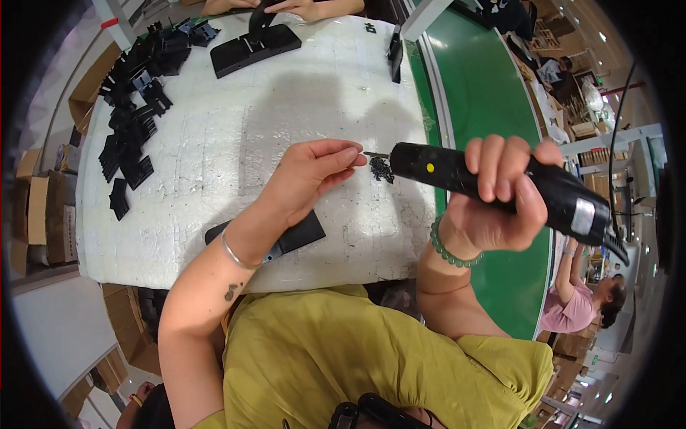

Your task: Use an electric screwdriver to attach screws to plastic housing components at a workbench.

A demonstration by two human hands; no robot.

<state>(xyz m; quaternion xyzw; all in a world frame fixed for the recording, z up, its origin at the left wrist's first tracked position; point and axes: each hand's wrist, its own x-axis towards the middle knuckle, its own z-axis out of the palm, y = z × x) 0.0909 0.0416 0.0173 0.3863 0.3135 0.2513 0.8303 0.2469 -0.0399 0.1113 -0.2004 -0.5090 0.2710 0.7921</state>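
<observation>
My right hand (500, 187) is wrapped round a black electric screwdriver (436, 166), held level with its bit pointing left. The bit's tip reaches the fingertips of my left hand (314, 168), which are pinched together over the white-covered table. Whatever sits between those fingertips is too small to make out. Just below the bit lies a small pile of tiny black screws (381, 169). A flat black plastic part (304, 232) lies on the table under my left wrist, partly hidden by my forearm.
Many black plastic pieces (132, 121) are heaped along the table's left side. Across the table, another person's hands (304, 8) are at a black part (257, 51) with a wide base. A green conveyor belt (493, 93) runs along the right. Cardboard boxes (46, 207) stand at left.
</observation>
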